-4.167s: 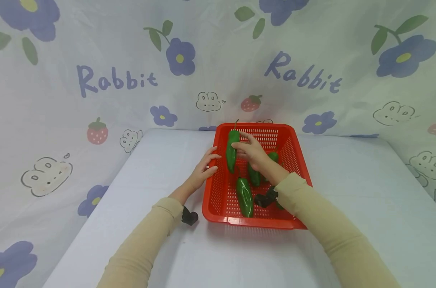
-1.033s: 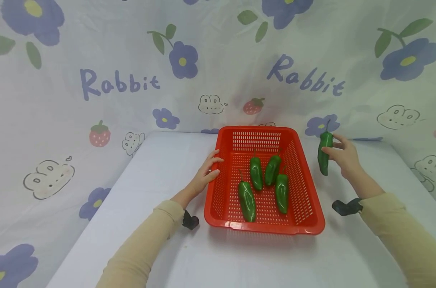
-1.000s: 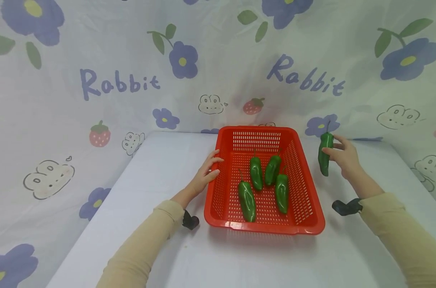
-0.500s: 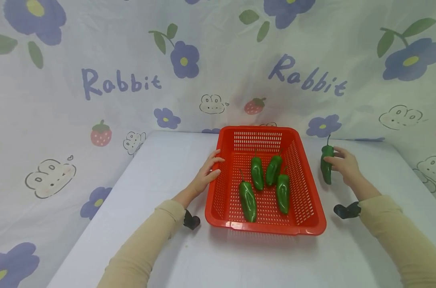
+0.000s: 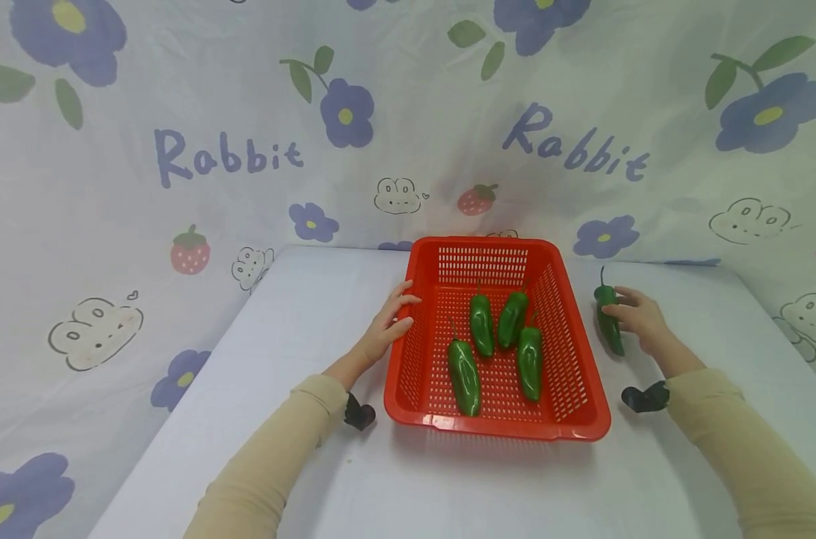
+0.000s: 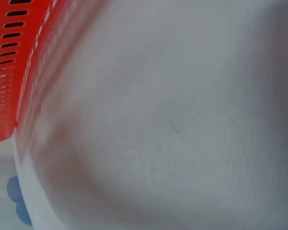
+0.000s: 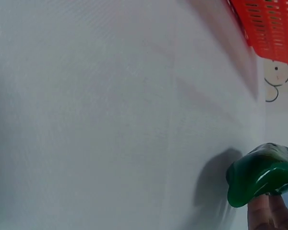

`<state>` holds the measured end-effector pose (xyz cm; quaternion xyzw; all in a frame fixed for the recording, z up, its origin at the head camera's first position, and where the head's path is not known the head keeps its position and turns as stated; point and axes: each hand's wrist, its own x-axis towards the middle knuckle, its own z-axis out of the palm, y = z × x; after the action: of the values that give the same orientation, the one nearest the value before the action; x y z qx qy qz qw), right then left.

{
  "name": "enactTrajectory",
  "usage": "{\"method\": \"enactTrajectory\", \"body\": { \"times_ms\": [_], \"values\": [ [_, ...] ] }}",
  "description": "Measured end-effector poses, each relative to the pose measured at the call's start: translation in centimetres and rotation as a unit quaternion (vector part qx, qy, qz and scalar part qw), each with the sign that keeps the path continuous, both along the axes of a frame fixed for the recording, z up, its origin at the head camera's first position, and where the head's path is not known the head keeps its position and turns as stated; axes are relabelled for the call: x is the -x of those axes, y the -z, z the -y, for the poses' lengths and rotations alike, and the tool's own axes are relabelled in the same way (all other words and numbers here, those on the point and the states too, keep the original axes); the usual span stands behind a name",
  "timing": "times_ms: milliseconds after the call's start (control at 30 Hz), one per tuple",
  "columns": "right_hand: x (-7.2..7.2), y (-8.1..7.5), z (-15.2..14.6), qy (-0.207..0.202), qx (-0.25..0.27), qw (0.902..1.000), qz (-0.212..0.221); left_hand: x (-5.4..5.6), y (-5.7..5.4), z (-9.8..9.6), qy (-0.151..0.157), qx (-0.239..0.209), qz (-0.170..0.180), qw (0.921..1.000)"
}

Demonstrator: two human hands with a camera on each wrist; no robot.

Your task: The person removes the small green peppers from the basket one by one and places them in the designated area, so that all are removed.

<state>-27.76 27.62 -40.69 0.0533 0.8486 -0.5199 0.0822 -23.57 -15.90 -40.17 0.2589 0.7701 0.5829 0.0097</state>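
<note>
Just right of the red plastic basket [image 5: 495, 430], a green pepper [image 5: 607, 323] with a thin stem is held low over the white table by my right hand [image 5: 640, 318], thumb on its near face and fingers behind it. In the right wrist view the pepper [image 7: 261, 173] shows its blunt tip, its shadow on the cloth beside it. My left hand [image 5: 384, 322] holds the basket's left rim, thumb outside and fingertips over the edge. Several more green peppers lie inside the basket, one of them the pepper [image 5: 463, 376] at front left.
A white cloth-covered table [image 5: 300, 322] spreads around the basket. Behind it hangs a printed curtain [image 5: 408, 90] with flowers, rabbits and lettering. A dark wrist camera [image 5: 358, 413] sits at the left cuff, and another dark wrist camera [image 5: 645, 397] at the right one.
My right hand has carried the pepper out of the basket to its right side, then lowered it towards the table. My left hand stays on the rim.
</note>
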Motion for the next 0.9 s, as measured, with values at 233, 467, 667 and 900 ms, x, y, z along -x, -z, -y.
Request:
{"method": "enactTrajectory", "body": {
  "times_ms": [233,467,667,900],
  "values": [
    [0.5,1.0,-0.3,0.006,0.004,0.9994,0.035,-1.1,-1.6,-0.3,0.0,0.008,0.01,0.9999],
    [1.4,1.6,-0.6,0.03,-0.027,0.997,0.066,-0.9,-1.4,-0.3,0.002,0.006,0.01,0.9999],
    [1.1,1.2,-0.7,0.029,-0.008,0.9958,0.086,-0.9,-1.3,-0.2,0.002,0.01,0.004,0.9999],
    [0.8,1.1,-1.2,0.042,0.005,0.9953,0.087,-0.8,-1.3,-0.2,0.001,0.008,0.005,1.0]
  ]
}}
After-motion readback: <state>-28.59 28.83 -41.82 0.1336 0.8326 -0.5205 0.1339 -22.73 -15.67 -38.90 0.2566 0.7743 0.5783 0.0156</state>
